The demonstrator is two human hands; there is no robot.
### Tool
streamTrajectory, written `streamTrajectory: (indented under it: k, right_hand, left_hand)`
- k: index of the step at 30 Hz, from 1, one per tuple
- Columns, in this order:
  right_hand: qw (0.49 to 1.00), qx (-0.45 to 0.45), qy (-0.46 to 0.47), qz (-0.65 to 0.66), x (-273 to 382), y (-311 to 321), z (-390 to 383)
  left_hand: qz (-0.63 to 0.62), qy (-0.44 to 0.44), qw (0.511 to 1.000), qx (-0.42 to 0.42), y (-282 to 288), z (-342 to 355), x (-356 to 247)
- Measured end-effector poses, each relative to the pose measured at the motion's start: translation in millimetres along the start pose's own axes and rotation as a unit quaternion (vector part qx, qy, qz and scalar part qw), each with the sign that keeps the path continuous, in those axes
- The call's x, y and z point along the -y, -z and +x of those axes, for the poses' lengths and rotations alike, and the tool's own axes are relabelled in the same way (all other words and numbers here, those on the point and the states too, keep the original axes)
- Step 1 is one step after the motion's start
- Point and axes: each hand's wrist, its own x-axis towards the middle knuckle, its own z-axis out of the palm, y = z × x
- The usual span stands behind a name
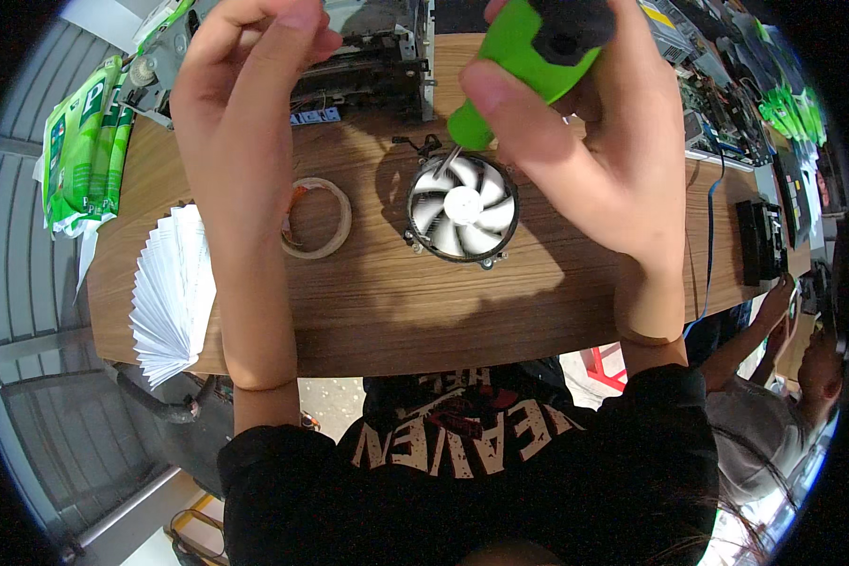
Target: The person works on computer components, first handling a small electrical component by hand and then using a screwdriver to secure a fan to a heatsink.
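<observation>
A green and black screwdriver (pixel 528 66) is in my right hand (pixel 613 160), its thumb pressed along the thick handle. Its thin metal shaft slants down over the far left rim of a cooling fan (pixel 462 206), though I cannot tell whether the tip touches. The fan has white blades in a round black frame and lies face up on the wooden table. My left hand (pixel 236 104) is raised at the far left, with thumb and fingers drawn together at the upper edge. Whatever they pinch, if anything, is hidden.
Left of the fan lies a tape roll (pixel 343 226), partly behind my left wrist. Folded white paper (pixel 170 297) and green packages (pixel 85 156) sit farther left. An opened metal chassis (pixel 358 80) stands at the back. Circuit boards (pixel 726 118) and a co-worker (pixel 764 415) are at right.
</observation>
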Motion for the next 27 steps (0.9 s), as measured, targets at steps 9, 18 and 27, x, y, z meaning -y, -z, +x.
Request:
streamTrajectory:
  k: [9, 18, 27]
  right_hand:
    - [0.982, 0.046, -0.153, -0.095, 37.5, -1.4, 12.9]
    - [0.980, 0.114, -0.128, -0.102, 30.8, 0.3, 11.0]
    - [0.997, 0.013, -0.073, -0.038, 4.5, -1.6, 1.6]
  left_hand:
    - [-0.010, -0.002, 1.000, 0.008, 3.0, 1.1, 0.9]
    - [-0.005, -0.006, 1.000, 0.021, 4.3, 1.9, 2.5]
    - [-0.012, -0.002, 1.000, 0.023, 4.8, 2.3, 1.7]
